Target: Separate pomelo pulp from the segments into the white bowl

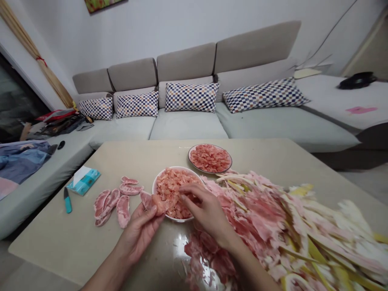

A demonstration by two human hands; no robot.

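Note:
My left hand point(142, 228) grips a partly peeled pomelo segment point(160, 205) between thumb and fingers, at the left rim of a white bowl point(178, 220). Loose pink pomelo flesh point(169, 184) fills that bowl. Over its right side, my right hand point(206, 210) is bent with thumb and fingertips close together; whether a small bit sits between them is hidden. Several unpeeled pomelo segments point(123, 210) lie on the table left of the bowl. Behind it stands a dark-rimmed plate point(190, 155) heaped with more pink flesh.
A large pile of pomelo rind and pink membrane point(260, 214) covers the table's right side. Wet membrane scraps point(209, 254) lie near my right forearm. At the left are a tissue pack point(84, 182) and a teal-handled knife point(67, 204). A grey sofa point(188, 125) stands beyond the table point(145, 151).

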